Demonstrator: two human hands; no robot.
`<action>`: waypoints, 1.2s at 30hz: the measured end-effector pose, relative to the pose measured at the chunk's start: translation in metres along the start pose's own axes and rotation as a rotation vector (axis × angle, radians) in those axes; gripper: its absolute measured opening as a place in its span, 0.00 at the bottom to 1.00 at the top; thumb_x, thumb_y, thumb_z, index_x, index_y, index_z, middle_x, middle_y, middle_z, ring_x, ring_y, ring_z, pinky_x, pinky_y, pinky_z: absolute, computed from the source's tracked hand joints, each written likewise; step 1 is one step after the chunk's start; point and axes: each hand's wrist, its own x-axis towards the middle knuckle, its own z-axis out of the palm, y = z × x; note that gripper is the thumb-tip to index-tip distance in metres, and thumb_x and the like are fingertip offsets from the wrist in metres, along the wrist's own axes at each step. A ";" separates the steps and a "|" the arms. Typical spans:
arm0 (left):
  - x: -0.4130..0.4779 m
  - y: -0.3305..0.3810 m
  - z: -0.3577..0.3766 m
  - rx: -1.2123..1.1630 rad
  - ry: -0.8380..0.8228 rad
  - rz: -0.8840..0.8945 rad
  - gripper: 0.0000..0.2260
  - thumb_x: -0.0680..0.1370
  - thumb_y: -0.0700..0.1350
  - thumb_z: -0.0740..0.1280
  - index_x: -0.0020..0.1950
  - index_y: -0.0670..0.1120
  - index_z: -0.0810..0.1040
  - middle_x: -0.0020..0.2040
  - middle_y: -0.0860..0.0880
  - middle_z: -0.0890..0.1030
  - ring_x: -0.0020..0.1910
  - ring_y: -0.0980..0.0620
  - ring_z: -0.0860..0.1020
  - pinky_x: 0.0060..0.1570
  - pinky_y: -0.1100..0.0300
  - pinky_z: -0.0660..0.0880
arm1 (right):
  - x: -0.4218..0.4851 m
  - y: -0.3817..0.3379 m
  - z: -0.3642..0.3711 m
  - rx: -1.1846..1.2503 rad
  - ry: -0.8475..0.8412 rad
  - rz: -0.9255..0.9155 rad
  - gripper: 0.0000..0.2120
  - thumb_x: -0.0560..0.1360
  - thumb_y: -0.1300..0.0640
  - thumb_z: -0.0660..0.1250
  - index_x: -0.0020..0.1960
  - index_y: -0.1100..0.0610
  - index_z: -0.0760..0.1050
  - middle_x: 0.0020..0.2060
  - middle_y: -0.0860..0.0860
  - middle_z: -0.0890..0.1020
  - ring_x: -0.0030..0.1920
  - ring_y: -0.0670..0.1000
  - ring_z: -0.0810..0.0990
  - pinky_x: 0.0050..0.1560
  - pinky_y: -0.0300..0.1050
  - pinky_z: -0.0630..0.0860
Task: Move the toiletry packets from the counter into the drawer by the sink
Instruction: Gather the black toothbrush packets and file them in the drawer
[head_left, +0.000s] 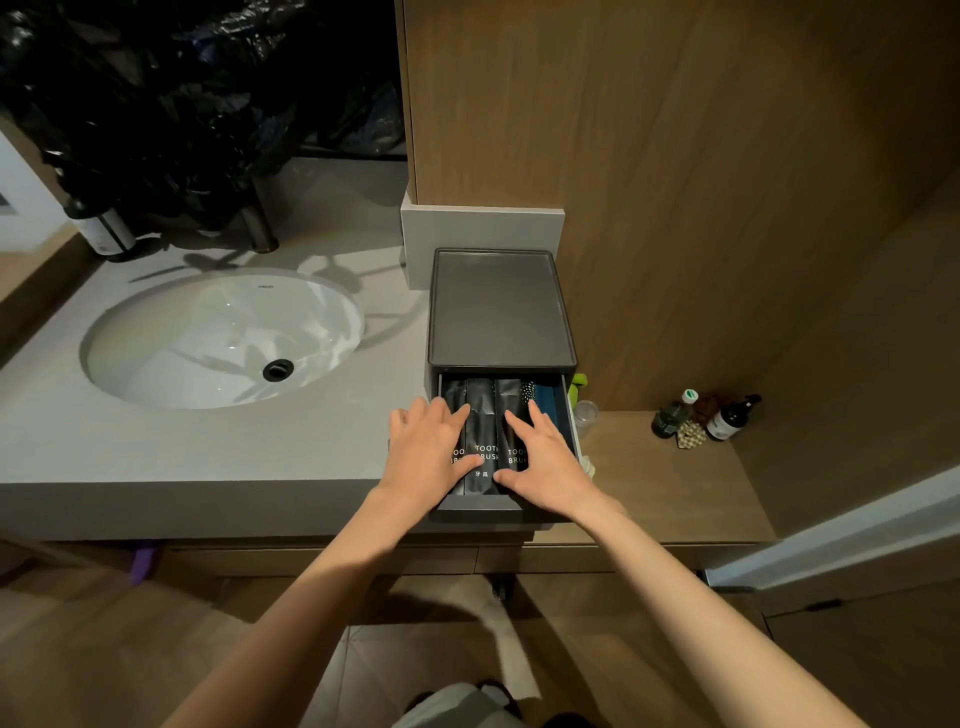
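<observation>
- Counter (208, 447): grey top carrying the sink (223, 338) and dark organiser (501, 306).
- Drawer (569, 415): pulled out of the organiser toward the person.
- Toiletry packets (480, 415): side by side inside the drawer, long axes front-to-back.
- Left hand (428, 452), right hand (545, 457): fingers extended, flat on packets, gripping nothing; thumbs flank the middle packet, equally near.
</observation>
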 end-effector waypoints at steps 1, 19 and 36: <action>-0.003 -0.001 0.001 0.003 0.050 0.029 0.31 0.73 0.63 0.65 0.73 0.51 0.66 0.60 0.47 0.75 0.58 0.46 0.71 0.54 0.52 0.64 | 0.000 0.002 -0.002 -0.027 0.009 -0.035 0.38 0.76 0.55 0.68 0.78 0.51 0.50 0.78 0.52 0.43 0.78 0.54 0.43 0.76 0.48 0.51; -0.003 0.007 -0.010 0.062 -0.297 0.004 0.33 0.76 0.63 0.59 0.78 0.55 0.53 0.79 0.53 0.54 0.78 0.45 0.46 0.73 0.41 0.46 | 0.011 0.010 -0.015 -0.189 -0.156 -0.107 0.36 0.77 0.60 0.63 0.79 0.52 0.49 0.78 0.57 0.47 0.72 0.57 0.68 0.69 0.46 0.65; -0.150 -0.067 -0.076 -1.155 0.449 -0.594 0.13 0.79 0.41 0.64 0.63 0.49 0.76 0.54 0.49 0.82 0.48 0.62 0.79 0.47 0.75 0.73 | -0.042 -0.111 0.003 0.429 0.049 -0.441 0.17 0.77 0.60 0.64 0.65 0.50 0.73 0.55 0.44 0.81 0.52 0.40 0.79 0.53 0.33 0.75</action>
